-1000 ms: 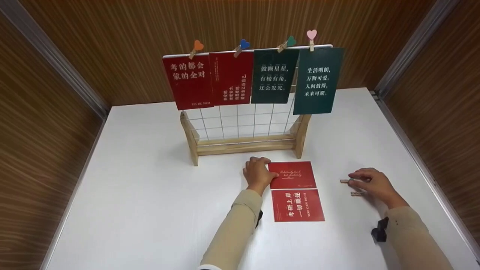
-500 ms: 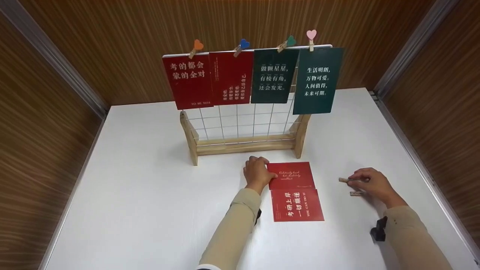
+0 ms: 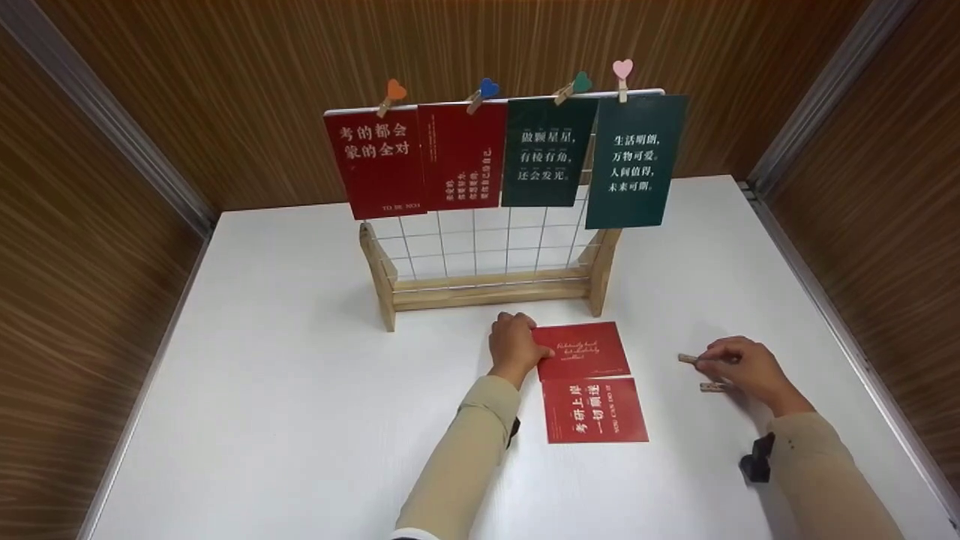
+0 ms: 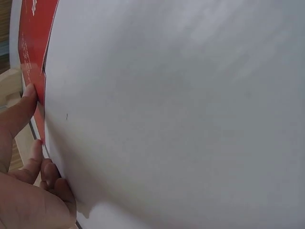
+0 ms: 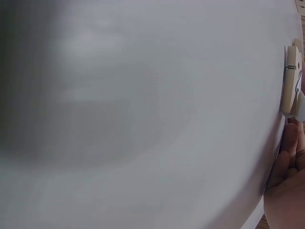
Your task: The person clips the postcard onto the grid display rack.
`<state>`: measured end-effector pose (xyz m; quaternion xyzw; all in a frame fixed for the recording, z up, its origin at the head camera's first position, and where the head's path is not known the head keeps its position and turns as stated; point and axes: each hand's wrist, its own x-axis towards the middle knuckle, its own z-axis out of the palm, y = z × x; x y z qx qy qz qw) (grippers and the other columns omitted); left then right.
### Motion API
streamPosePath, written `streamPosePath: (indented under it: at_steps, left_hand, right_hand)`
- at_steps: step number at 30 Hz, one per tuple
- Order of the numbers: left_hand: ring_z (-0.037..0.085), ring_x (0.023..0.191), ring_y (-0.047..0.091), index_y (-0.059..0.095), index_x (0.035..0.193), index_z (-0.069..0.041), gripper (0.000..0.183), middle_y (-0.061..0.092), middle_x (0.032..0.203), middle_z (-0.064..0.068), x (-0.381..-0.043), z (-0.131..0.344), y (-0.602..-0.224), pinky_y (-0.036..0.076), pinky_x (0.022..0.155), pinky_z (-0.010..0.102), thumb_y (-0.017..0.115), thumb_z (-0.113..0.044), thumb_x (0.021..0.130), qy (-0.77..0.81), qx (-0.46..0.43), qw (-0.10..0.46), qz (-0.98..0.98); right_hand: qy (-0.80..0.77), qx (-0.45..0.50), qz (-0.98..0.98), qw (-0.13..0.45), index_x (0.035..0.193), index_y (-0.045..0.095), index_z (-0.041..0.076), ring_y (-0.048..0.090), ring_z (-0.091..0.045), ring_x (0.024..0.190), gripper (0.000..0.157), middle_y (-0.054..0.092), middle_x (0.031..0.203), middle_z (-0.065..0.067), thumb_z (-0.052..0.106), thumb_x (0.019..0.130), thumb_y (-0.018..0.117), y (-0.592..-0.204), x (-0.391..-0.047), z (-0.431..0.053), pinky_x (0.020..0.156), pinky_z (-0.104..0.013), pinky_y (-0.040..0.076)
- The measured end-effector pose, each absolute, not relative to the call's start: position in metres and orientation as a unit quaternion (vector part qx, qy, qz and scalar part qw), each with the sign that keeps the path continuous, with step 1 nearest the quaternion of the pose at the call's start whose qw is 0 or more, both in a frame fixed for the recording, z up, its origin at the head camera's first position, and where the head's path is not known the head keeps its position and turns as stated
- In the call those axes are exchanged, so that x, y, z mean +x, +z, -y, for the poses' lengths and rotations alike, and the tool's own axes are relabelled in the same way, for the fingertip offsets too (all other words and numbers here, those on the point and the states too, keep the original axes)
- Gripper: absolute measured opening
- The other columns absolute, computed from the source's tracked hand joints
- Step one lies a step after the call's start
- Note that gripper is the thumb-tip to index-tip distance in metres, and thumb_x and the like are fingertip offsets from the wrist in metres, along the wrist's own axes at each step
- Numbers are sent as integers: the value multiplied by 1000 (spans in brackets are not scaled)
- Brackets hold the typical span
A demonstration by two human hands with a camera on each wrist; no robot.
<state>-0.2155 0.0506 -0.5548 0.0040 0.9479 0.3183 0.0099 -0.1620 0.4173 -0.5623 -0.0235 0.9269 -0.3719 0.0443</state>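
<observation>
Two red cards lie one behind the other on the white table. My left hand [image 3: 516,346] pinches the left edge of the rear red card [image 3: 589,351], thumb on its face, as the left wrist view shows at the card's corner. Close in front of it lies the front red card [image 3: 600,411], printed with white characters. To the right, my right hand [image 3: 746,369] pinches a small wooden clothespin [image 3: 686,358] between thumb and fingers. A second clothespin [image 3: 711,388] lies just below those fingers. The right wrist view shows a clothespin [image 5: 289,81] beside the fingertips.
Behind the hands stands a wooden rack [image 3: 491,292] with a wire grid. Two red cards [image 3: 386,176] and two green cards [image 3: 637,199] hang from its top, each under a clothespin with a coloured heart. Wood-patterned walls [image 3: 82,300] enclose the table.
The rear red card has shifted slightly left and turned a little under my left hand. The clothespin in my right hand has tilted slightly, and its green spot is now hidden.
</observation>
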Motion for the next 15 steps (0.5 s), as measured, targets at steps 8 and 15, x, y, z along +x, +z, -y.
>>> streamPosePath:
  at_steps: [8, 15]
  left_hand:
    - [20, 86, 58, 66, 96, -10, 38, 61, 88, 2, -217, -52, -558, 44, 82, 36, 88, -20, 66, 339, 31, 4, -940]
    - [24, 93, 60, 59, 117, -10, 61, 60, 102, 7, -217, -53, -558, 47, 84, 35, 89, -13, 64, 355, 33, 1, -934]
  right_hand:
    - [-385, -6, -922, 50, 96, 71, 2, 51, -9, 96, 29, 58, 113, -15, 30, 86, 72, -562, -162, -419, 78, -19, 41]
    - [-427, 9, -901, 78, 105, 69, 2, 56, 1, 91, 38, 64, 113, -13, 34, 85, 72, -559, -163, -419, 79, -13, 42]
